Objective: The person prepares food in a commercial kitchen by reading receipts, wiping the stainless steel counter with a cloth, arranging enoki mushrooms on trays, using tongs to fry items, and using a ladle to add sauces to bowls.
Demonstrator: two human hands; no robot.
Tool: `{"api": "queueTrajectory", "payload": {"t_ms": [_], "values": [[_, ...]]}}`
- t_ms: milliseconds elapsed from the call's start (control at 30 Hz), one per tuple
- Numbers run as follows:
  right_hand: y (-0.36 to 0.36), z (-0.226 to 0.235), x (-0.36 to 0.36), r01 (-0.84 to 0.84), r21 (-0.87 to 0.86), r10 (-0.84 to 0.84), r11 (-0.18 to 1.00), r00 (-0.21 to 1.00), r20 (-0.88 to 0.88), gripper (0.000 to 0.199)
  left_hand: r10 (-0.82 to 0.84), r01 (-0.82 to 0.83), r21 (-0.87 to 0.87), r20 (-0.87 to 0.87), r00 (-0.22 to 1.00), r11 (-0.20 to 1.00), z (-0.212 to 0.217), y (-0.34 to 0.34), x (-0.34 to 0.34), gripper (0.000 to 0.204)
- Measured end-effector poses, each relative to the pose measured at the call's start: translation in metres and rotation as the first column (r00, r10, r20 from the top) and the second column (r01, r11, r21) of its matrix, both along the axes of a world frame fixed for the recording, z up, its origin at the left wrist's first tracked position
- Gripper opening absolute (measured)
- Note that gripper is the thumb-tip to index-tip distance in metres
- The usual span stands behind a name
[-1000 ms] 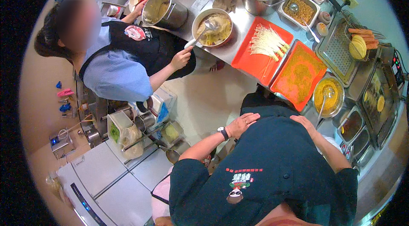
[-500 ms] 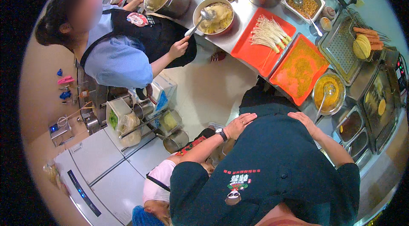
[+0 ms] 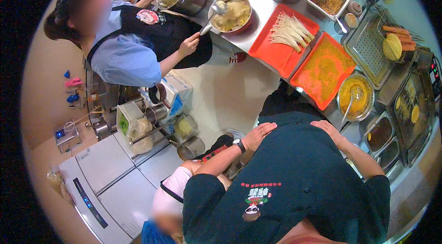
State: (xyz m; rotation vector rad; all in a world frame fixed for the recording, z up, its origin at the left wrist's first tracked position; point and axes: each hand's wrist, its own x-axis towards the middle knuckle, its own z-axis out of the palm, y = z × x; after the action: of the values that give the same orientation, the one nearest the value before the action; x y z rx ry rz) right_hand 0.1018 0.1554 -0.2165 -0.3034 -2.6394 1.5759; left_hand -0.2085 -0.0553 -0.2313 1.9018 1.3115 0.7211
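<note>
My left hand (image 3: 259, 136), with a watch at the wrist and a ring, lies against the front of my black shirt (image 3: 299, 152) near the waist. Its fingers are stretched out and hold nothing. On the other side of the waist, my right hand (image 3: 328, 132) rests on the same shirt, fingers extended and empty. Nearest to it stands a steel bowl of yellow sauce (image 3: 363, 99) with a ladle (image 3: 353, 99) in it. Beyond that lie an orange tray coated in yellow-brown seasoning (image 3: 324, 71) and a red-orange tray (image 3: 267, 44) bearing skewered enoki mushrooms (image 3: 290, 32).
At the left a co-worker (image 3: 129, 60) holds a spoon in a bowl of pale food (image 3: 237, 14). Another person in pink (image 3: 172, 191) is low beside my left arm. A griddle (image 3: 410, 129) with round yellow pieces is at right; a white freezer (image 3: 103, 166) stands lower left.
The co-worker's spoon has shifted left within the bowl. The person in pink has turned and lowered their head slightly. My hands stay in place on my shirt.
</note>
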Motion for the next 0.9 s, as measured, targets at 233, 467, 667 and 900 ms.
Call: {"api": "queueTrajectory", "payload": {"t_ms": [233, 467, 667, 900], "values": [[-0.006, -0.010, 0.010, 0.019, 0.019, -0.019, 1.000, 0.999, 0.040, 0.048, -0.022, 0.022, -0.008, -0.004, 1.000, 1.000, -0.001, 0.001, -0.001, 0.044], [-0.007, -0.013, 0.009, -0.072, 0.066, 0.058, 0.995, 0.979, 0.198, 0.048, -0.012, 0.012, 0.003, 0.010, 1.000, 1.000, 0.001, 0.003, -0.003, 0.042], [0.002, -0.002, 0.001, -0.059, -0.034, 0.065, 0.998, 0.972, 0.226, 0.051, -0.002, 0.001, 0.040, 0.011, 1.000, 0.999, -0.005, 0.005, -0.003, 0.042], [0.010, -0.005, 0.002, -0.089, -0.019, 0.091, 0.996, 0.976, 0.198, 0.053, 0.050, -0.050, -0.009, 0.023, 0.998, 0.999, -0.001, 0.005, -0.001, 0.041]]}}
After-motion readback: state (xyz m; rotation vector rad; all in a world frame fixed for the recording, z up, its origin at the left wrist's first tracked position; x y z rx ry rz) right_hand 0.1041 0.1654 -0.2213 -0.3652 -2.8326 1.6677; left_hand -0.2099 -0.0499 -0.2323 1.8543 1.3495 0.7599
